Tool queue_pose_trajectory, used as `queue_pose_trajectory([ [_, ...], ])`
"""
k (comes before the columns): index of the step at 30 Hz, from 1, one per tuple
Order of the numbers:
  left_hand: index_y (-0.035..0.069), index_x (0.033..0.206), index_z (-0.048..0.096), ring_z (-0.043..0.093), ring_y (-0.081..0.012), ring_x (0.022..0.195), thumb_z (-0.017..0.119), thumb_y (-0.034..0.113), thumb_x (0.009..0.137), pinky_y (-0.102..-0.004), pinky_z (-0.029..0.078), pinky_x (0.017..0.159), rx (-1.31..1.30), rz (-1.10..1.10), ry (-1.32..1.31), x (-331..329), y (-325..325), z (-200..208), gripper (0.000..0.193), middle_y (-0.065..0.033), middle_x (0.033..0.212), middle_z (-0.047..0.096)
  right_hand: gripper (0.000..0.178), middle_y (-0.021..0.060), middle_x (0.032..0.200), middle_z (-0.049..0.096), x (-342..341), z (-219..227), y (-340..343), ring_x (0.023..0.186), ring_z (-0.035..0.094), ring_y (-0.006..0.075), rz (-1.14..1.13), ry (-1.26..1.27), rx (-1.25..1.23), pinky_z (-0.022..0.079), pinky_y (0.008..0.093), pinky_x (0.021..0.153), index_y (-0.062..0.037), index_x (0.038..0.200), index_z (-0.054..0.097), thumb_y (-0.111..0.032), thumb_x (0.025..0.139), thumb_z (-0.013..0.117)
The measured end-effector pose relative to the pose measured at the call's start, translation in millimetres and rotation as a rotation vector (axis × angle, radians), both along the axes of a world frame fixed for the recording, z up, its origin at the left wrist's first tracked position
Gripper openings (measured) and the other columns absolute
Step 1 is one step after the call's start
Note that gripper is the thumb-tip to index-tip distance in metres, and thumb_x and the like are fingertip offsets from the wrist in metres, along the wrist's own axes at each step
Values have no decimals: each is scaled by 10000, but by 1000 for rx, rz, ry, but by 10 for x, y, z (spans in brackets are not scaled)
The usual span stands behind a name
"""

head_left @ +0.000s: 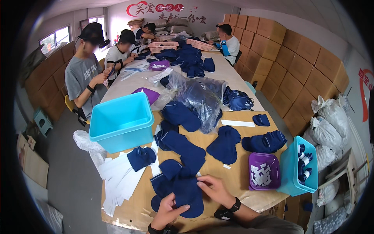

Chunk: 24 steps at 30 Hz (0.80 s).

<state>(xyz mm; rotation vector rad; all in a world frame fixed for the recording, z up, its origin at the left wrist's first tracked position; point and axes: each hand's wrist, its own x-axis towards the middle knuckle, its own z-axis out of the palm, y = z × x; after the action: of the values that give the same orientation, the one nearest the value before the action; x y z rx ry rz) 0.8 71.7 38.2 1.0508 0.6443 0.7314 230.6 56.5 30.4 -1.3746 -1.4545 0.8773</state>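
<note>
A navy sock (pixel 188 196) lies flat in front of me at the near edge of the table. My left hand (pixel 170 212) grips its lower left side, thumb on top and the other fingers partly hidden. At its upper right edge, my right hand (pixel 214 190) pinches the fabric between thumb and fingers. More navy socks (pixel 163 183) lie beneath and beside it. Beyond them is a loose pile of socks (pixel 183 150), with another small stack (pixel 224 145) to its right. White paper strips (pixel 122 177) fan out at the left, a folded navy piece (pixel 141 158) resting on them.
A turquoise bin (pixel 122 134) stands at the left. At right, a purple basket (pixel 253 187) holds small white labels, beside a turquoise bin (pixel 298 144) of rolled, banded socks. A plastic bag (pixel 198 97) of navy goods lies ahead. Several people work farther along; cartons (pixel 307 74) line the right wall.
</note>
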Motion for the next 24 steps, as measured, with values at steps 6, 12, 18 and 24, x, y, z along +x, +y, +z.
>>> queue_pose_trajectory([
  [6, -15, 1289, 500, 661, -75, 750, 714, -27, 844, -184, 521, 536, 0, 99, -81, 178, -24, 46, 494, -51, 1048, 671, 601, 149, 1352, 549, 83, 668, -169, 1164, 592, 326, 394, -330, 312, 482, 404, 982, -32, 1332, 544, -201, 806, 779],
  [12, 5, 1144, 504, 628, -73, 585, 694, -3, 889, -199, 474, 451, -53, 80, -163, 211, -80, -39, 318, -56, 823, 673, 656, 113, 1278, 607, -49, 521, -338, 1081, 639, 291, 425, -466, 325, 524, 369, 929, -58, 1304, 593, -168, 696, 812],
  [18, 36, 1298, 455, 646, -124, 566, 635, 115, 949, -213, 411, 428, -79, 170, -236, 229, -229, -115, 401, -88, 796, 685, 485, 152, 1101, 693, -202, 371, -477, 960, 695, 322, 223, -276, 223, 564, 362, 818, -30, 1191, 683, -127, 727, 784],
  [24, 8, 1395, 431, 590, -34, 724, 711, -29, 846, -176, 464, 634, 9, 167, -236, 167, -98, -17, 618, -40, 912, 682, 248, 204, 754, 634, -348, 509, -273, 664, 640, 369, 114, -212, 0, 473, 417, 595, 29, 913, 665, -185, 982, 560],
])
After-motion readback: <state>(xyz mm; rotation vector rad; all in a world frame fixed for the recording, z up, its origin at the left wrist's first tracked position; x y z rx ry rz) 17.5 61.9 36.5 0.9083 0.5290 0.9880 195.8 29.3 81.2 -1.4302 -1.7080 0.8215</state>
